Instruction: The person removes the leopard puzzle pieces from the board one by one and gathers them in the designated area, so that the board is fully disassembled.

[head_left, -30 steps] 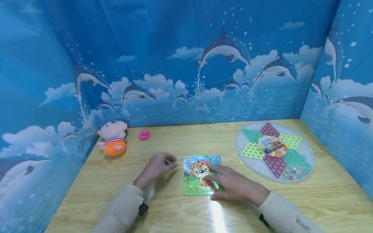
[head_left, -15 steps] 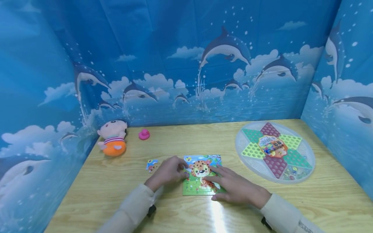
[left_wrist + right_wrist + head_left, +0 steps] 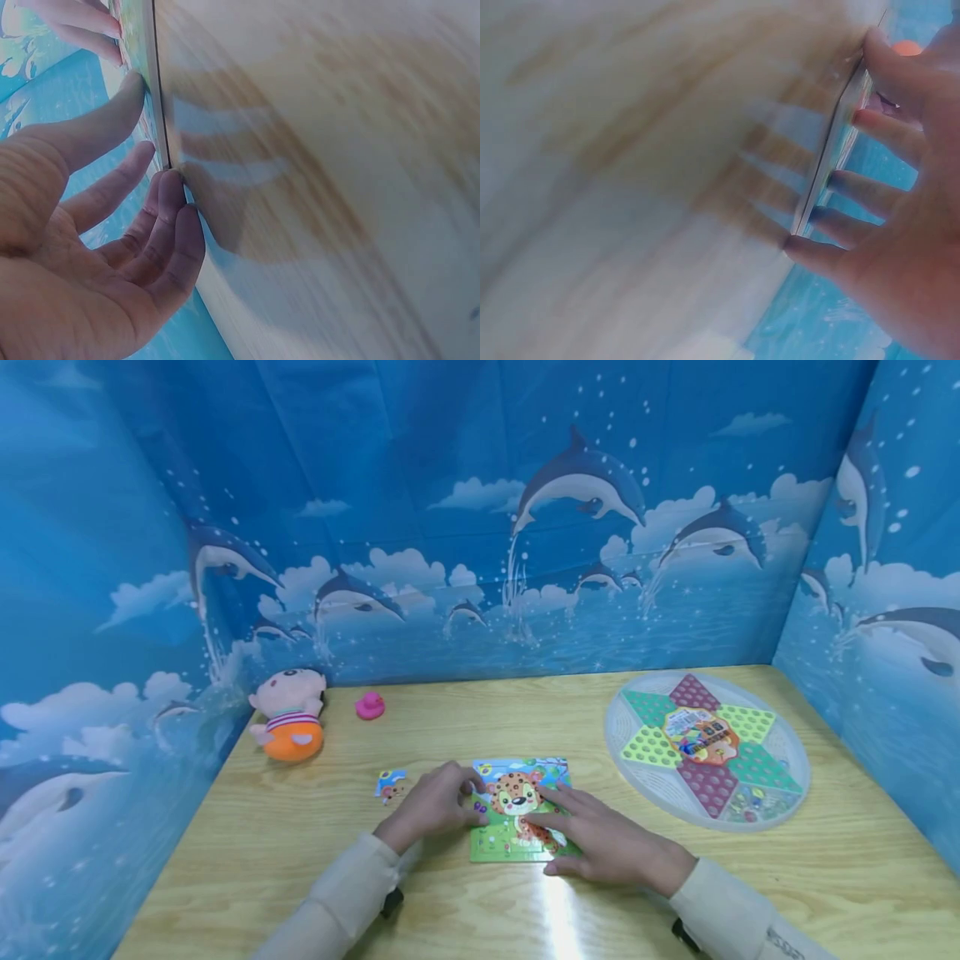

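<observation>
Far left: plush toy (image 3: 288,718), orange lower body. Pink duck (image 3: 370,706) right of it. Nearer: small printed piece (image 3: 389,786), blue and brown, on wood-grain table (image 3: 480,718), near left hand (image 3: 435,806). Left hand: thumb and forefinger apart, fingertips touching puzzle's left edge. Puzzle (image 3: 517,808): flat on table between hands, squarish, glossy; spotted leopard cub on green, blue sky above, purple marks at left. Right hand (image 3: 603,837): fingers spread, resting on puzzle's right side, thumb at near right corner. Farther right: round star-patterned game board (image 3: 707,752).
</observation>
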Demonstrator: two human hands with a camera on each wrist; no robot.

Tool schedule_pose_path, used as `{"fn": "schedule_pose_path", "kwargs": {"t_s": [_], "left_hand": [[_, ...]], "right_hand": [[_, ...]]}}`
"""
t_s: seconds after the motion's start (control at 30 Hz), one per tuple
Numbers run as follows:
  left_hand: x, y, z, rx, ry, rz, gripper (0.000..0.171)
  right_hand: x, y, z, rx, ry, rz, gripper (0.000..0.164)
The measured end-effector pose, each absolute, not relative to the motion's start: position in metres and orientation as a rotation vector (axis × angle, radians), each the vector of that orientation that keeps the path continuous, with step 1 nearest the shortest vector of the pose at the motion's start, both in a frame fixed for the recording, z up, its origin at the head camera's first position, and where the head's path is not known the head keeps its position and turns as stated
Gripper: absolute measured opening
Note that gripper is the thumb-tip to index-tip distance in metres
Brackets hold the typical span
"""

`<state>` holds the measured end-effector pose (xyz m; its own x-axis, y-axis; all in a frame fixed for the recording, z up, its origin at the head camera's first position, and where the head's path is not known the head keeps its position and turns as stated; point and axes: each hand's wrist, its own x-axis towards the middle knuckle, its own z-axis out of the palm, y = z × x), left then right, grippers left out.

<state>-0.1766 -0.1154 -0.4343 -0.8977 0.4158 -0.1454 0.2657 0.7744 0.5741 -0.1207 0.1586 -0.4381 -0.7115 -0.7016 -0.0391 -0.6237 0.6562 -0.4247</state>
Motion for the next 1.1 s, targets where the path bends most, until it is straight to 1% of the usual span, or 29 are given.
{"fn": "schedule_pose_path", "kwargs": {"t_s": [0.43, 0.87, 1.0, 1.1], "left_hand": [[-0.1771, -0.1149, -0.4364, 0.555, 2.722, 0.806, 0.038], [-0.1759, -0.1131, -0.4345, 0.569, 2.747, 0.815, 0.042], [-0.1743, -0.1127, -0.4331, 0.558, 2.749, 0.842, 0.04], [-0.1737, -0.1128, -0.4324, 0.549, 2.75, 0.871, 0.034]], "right_hand": [[-0.1206, 0.1581, -0.438, -1.097, 2.678, -0.56, 0.064], [-0.1209, 0.1583, -0.4355, -1.085, 2.673, -0.563, 0.063], [-0.1208, 0.1588, -0.4355, -1.089, 2.67, -0.574, 0.063], [-0.1203, 0.1588, -0.4352, -1.08, 2.671, -0.57, 0.063]]}}
